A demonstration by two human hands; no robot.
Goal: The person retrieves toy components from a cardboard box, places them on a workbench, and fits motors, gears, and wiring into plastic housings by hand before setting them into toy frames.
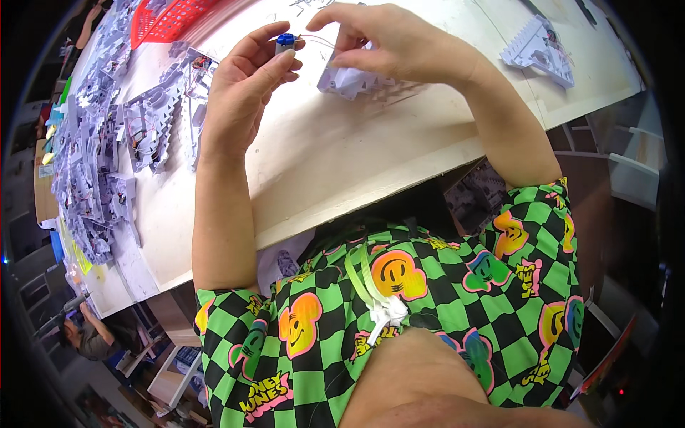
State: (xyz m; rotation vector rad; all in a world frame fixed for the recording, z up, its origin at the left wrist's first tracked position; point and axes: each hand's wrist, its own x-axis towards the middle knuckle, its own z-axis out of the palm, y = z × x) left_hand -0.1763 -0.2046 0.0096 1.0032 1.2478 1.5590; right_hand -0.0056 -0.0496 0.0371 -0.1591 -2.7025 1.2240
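Observation:
My left hand (253, 75) is closed on a small motor (285, 44), a silvery cylinder with a blue end cap, pinched between thumb and fingers above the table. Thin reddish wires (317, 38) run from the motor toward my right hand (385, 43). That hand is curled, its thumb and a finger closed at the wires' far end, while its index finger reaches out to the left. Under my right hand a white plastic part (349, 84) with a toothed edge lies on the table, partly hidden by the hand.
A pale table (342, 160) stretches before me. Along its left side lies a heap of similar white plastic parts (93, 164), several with wires. A red perforated basket (168, 21) stands at the far left. One toothed part (540, 53) sits at the right. Another person (96, 335) is at lower left.

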